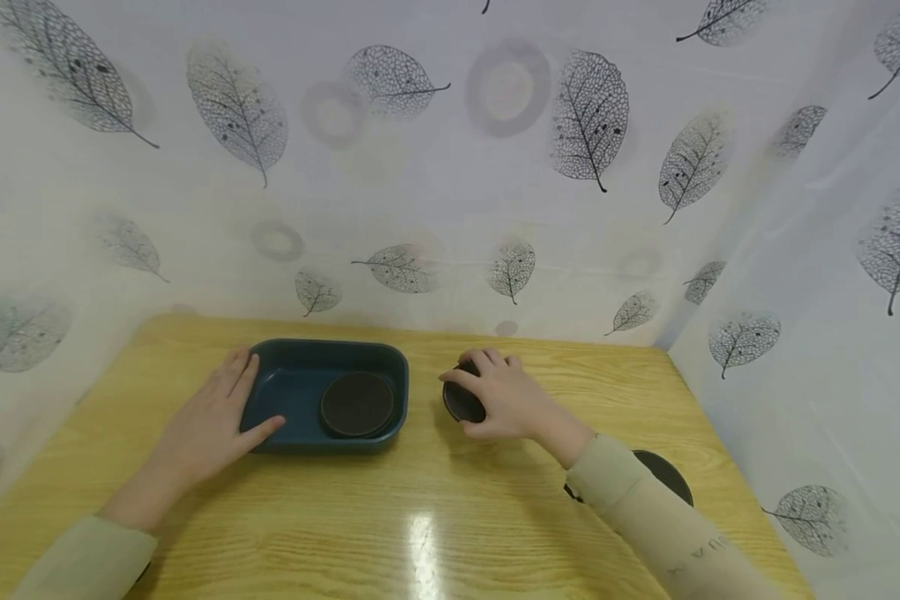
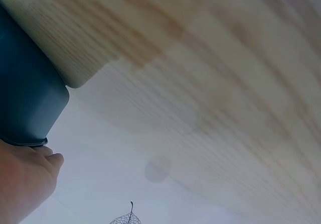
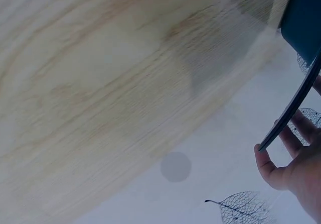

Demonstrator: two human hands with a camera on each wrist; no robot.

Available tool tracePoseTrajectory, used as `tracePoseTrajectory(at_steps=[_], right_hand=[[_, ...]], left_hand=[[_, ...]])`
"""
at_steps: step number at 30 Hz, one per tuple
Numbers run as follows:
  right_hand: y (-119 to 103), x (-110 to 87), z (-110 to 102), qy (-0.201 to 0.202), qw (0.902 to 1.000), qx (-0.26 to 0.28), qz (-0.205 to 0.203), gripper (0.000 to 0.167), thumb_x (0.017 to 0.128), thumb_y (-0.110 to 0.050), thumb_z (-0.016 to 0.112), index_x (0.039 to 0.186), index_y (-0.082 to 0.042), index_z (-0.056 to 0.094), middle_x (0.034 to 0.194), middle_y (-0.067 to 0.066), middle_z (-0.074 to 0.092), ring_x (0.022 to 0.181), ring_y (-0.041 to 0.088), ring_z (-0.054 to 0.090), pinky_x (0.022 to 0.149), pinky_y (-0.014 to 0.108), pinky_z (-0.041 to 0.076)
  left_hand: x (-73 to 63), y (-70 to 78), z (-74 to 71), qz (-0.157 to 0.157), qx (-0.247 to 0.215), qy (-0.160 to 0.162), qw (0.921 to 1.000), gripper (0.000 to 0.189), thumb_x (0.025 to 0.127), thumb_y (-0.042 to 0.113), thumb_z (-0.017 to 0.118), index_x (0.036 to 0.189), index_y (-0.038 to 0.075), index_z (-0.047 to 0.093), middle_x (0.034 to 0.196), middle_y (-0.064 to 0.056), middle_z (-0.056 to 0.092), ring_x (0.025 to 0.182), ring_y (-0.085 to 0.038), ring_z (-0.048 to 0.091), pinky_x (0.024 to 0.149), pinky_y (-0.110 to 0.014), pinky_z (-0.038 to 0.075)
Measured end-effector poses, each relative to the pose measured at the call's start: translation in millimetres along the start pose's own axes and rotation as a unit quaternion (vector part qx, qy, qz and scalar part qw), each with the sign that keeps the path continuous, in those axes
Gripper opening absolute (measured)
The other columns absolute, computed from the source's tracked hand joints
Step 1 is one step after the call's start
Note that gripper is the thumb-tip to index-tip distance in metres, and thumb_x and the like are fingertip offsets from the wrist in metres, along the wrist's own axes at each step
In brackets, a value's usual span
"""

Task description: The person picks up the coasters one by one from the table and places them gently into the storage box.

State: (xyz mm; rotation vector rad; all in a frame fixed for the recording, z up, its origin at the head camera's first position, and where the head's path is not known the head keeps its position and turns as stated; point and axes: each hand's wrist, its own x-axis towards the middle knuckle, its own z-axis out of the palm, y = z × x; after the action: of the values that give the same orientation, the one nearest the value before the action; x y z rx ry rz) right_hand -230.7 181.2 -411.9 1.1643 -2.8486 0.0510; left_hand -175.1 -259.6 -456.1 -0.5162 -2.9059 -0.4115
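Observation:
A dark blue rectangular tray (image 1: 288, 400) stands on the table, with a round black coaster-like disc (image 1: 356, 404) lying in its right part. My left hand (image 1: 210, 421) rests on the tray's left edge, fingers along the side and thumb reaching over the front rim. In the left wrist view, that hand (image 2: 30, 176) touches the tray's rim (image 2: 25, 144). To the right of the tray, my right hand (image 1: 502, 396) holds another round black disc (image 1: 461, 396) by its edge, tilted. The right wrist view shows this thin disc (image 3: 291, 106) between thumb and fingers.
Partly hidden by my right sleeve (image 1: 622, 483), another black round object (image 1: 667, 475) lies on the wooden table (image 1: 330, 517). A pale curtain-like sheet (image 1: 435, 183) printed with leaves stands behind the table and along its right side.

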Motion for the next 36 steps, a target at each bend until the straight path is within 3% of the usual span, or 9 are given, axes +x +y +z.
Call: tracePoseTrajectory(at_steps=[21,36], right_hand=[[-42,63.4,-14,-0.002,0.9992,-0.019,-0.035,0.071,0.087,-0.054,0.073,0.152,-0.033,0.055,0.151,0.008,0.051,0.136,0.028,0.049,0.095,0.048,0.050],[-76,100.7,-13,-0.028,0.9970,-0.040,-0.061,0.070,0.090,-0.058,0.069,0.155,-0.036,0.051,0.157,0.006,0.047,0.143,0.028,0.045,0.105,0.049,0.049]], left_hand=[[1.8,-0.3,-2.2,-0.004,0.001,-0.009,1.0000,0.108,0.099,0.059,0.066,0.165,-0.012,0.017,0.174,-0.034,0.012,0.160,-0.053,0.019,0.127,-0.067,0.028],[-0.5,-0.2,-0.1,-0.004,-0.004,-0.011,0.9999,0.108,0.100,0.059,0.065,0.166,-0.011,0.015,0.174,-0.034,0.010,0.161,-0.053,0.018,0.124,-0.069,0.030]])
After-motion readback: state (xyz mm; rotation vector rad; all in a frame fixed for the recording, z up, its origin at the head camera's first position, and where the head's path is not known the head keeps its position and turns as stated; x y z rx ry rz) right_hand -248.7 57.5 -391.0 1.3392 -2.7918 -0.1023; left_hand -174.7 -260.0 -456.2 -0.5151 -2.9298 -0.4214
